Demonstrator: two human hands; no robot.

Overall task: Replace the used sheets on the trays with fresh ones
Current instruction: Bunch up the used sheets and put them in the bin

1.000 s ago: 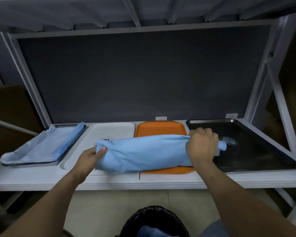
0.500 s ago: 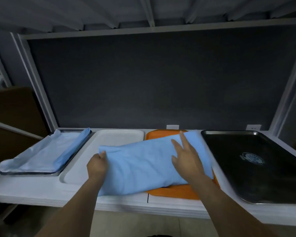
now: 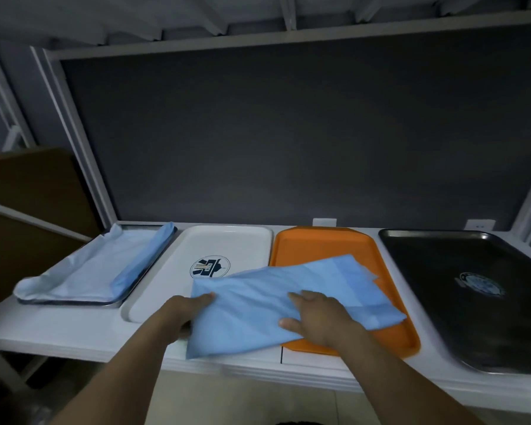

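Pinching the near-left edge of the folded blue sheet (image 3: 288,299), the left hand (image 3: 183,314) has its grip closed, thumb on top and fingers tucked under. The right hand (image 3: 316,320) lies flat and spread on the sheet, pressing it and grasping nothing.

The sheet lies slantwise over the orange tray (image 3: 319,243), its left end spilling onto the white tray (image 3: 227,240) and the worktop (image 3: 59,329).

It looks thin, light and limp, likely to crease or slide on smooth plastic. Corners or a folded edge seem the best places to hold while spreading it.

Further left, a metal tray (image 3: 114,303) is already lined with a pale sheet (image 3: 83,271). The dark tray (image 3: 442,271) at far right is bare.
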